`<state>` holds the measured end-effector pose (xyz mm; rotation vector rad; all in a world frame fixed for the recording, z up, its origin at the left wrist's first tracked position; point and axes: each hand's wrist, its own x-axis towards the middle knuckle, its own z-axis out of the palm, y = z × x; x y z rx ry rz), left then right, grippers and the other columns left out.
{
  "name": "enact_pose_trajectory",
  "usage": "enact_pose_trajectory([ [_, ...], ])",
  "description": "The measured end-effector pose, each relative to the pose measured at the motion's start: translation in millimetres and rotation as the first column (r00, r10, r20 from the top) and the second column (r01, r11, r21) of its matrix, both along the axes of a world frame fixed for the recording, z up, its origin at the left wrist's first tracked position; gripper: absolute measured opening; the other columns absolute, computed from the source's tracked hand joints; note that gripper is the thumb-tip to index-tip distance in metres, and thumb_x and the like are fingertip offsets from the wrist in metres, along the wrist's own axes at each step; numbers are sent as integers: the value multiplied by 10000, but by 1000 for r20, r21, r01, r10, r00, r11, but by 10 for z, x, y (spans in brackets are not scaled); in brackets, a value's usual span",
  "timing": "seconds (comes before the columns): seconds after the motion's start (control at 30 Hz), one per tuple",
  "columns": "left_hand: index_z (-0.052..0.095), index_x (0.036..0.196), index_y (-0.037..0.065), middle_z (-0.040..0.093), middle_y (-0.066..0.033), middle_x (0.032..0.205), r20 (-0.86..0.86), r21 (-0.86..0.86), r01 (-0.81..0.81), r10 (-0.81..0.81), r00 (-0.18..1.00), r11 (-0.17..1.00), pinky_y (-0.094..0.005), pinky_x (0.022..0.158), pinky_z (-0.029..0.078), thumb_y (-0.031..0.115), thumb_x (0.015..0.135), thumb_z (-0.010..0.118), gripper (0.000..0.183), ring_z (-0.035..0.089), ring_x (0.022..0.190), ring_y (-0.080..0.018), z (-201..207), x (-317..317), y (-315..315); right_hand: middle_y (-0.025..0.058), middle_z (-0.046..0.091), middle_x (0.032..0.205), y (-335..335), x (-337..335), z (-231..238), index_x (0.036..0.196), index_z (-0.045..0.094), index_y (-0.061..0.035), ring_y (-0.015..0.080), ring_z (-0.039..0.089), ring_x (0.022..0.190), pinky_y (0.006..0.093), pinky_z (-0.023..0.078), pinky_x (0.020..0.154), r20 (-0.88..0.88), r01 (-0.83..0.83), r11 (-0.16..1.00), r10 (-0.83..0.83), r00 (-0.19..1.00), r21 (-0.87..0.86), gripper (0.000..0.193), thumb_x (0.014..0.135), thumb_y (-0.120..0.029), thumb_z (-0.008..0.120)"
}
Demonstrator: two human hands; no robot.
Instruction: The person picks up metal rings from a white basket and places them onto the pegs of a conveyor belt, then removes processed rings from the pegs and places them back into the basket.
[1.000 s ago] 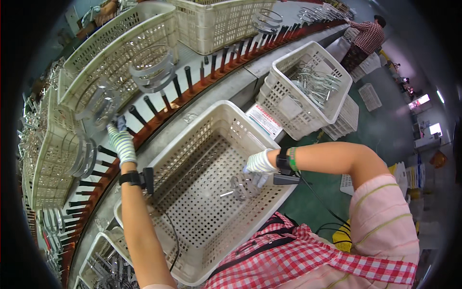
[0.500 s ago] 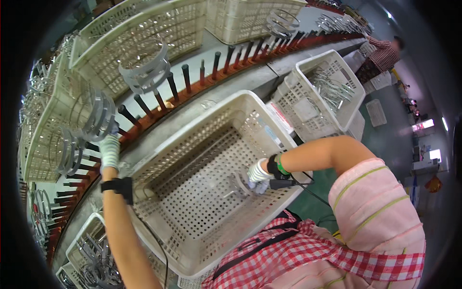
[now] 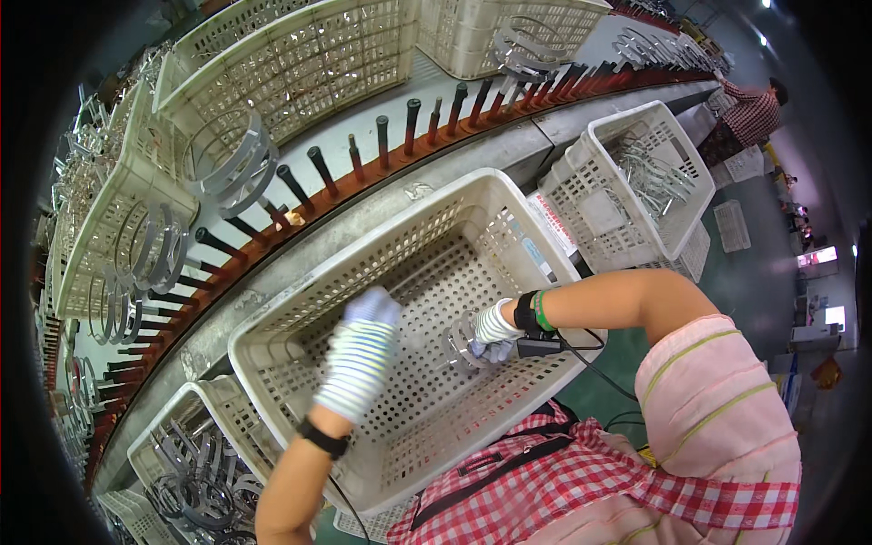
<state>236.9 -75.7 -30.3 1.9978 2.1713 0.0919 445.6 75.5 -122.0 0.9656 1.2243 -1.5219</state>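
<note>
A pale plastic crate (image 3: 263,363) with perforated walls and floor sits in front of me. Inside it, near its right side, my right hand (image 3: 495,334) in a striped glove is closed on a curved silvery metal piece (image 3: 461,343). Over the crate's left part, my gloved left hand (image 3: 359,354) is smeared by motion; its fingers cannot be made out, and nothing shows in it. Beyond the crate, similar hoop-shaped metal pieces (image 3: 238,168) hang on a curved rail (image 3: 318,207) of dark pegs.
Large pale crates (image 3: 300,77) of shiny metal parts stand behind the rail. A crate (image 3: 599,186) of thin metal parts is at the right, another (image 3: 195,395) of curved pieces at lower left. A person (image 3: 749,118) stands far right. A cable (image 3: 595,368) hangs by my right wrist.
My left hand has moved from a hoop-shaped piece at the rail, right and nearer, over the crate. The pegs and hanging pieces have shifted left. My right hand stays on its piece.
</note>
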Motion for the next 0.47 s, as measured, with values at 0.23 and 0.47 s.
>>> enact_pose_trajectory([
  [0.23,506,1181,3,545,-229,1135,473,-571,350,-50,879,742,-382,912,425,291,749,628,533,524,1071,-340,-1719,921,117,40,655,850,386,226,282,916,613,-58,140,634,653,289,501,622,-344,-385,864,487,803,325,164,829,-187,561],
  [0.47,414,1303,98,391,-161,1339,257,-419,462,-385,886,782,-308,1050,265,296,826,530,530,368,1242,-241,-2032,897,450,113,670,865,549,249,1455,980,603,-37,241,655,648,391,531,663,-312,-49,900,200,929,433,303,862,-295,498],
])
